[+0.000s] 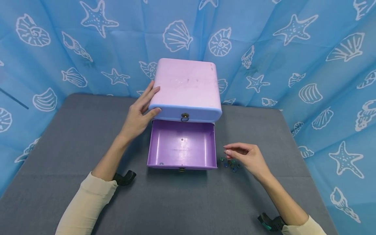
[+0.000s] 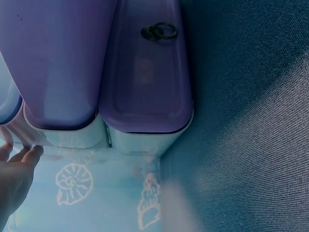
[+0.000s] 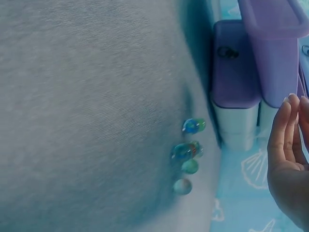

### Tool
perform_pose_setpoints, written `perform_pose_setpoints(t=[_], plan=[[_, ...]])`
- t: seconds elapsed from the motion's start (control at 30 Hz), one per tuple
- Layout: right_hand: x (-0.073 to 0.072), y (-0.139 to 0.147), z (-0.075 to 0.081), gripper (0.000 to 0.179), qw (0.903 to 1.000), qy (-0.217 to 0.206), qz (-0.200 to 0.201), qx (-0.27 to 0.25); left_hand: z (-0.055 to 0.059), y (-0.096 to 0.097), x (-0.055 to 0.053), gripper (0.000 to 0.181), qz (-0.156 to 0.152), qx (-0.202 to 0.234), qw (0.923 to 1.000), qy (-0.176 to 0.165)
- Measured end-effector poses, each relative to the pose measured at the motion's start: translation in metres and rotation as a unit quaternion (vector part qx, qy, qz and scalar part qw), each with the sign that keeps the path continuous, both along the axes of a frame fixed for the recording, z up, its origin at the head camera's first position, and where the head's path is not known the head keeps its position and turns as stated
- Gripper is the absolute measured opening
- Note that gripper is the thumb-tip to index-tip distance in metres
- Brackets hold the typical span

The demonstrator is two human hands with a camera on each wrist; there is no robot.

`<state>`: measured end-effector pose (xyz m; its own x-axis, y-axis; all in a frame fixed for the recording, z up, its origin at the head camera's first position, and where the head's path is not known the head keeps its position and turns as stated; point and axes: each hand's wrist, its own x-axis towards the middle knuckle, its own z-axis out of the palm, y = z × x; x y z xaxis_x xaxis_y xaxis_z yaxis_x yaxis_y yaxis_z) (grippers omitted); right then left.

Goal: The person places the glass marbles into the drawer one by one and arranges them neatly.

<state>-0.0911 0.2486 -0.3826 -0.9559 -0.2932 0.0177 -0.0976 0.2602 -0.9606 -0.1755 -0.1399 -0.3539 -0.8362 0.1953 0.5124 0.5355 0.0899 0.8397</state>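
Head view: by the marbles [image 3: 190,166] on the table [image 1: 182,202], my right hand [image 1: 248,159] holds its fingers near the thumb; whether they pinch anything, I cannot tell. Just left, the purple drawer [image 1: 194,150] stands open; beyond, my left hand [image 1: 137,116] spreads its fingers against the cabinet [image 1: 188,86].

Drawer cabinet [image 1: 185,86]: pink plastic shell, smooth, satin sheen, small scuffs and marks on top. Blue top drawer front [image 1: 164,113]: smooth moulded plastic, soft shine. Ring pull [image 1: 184,118]: dark, aged-looking metal. Open purple drawer [image 1: 170,143]: glossy plastic inside, bright reflections down walls and floor. Bottom drawer front [image 2: 145,92]: purple plastic, smooth, one soft highlight. Marbles [image 3: 190,166]: glass by the look, smooth, shiny, partly see-through. Bench [image 1: 182,202]: grey woven cloth, matt, visibly textured close up. Curtain [image 1: 126,39]: thin blue cloth, faint sheen, creased, white shell print. Sleeves [image 1: 88,202]: soft cream cloth, matt. Wrist cameras [image 1: 126,178]: black, apparently plastic.
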Motion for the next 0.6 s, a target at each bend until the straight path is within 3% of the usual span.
perform_pose_setpoints(t=[0.33,0.6], plan=[[0.004,0.016,-0.014,0.028,0.9999,0.003,-0.013,0.002,-0.001,-0.002,-0.003,0.055,-0.011,0.018,0.9998,0.004],[0.008,0.033,-0.023,0.028,0.9988,0.012,-0.030,0.037,0.018,0.002,0.010,0.047,-0.020,0.015,0.9996,-0.013]])
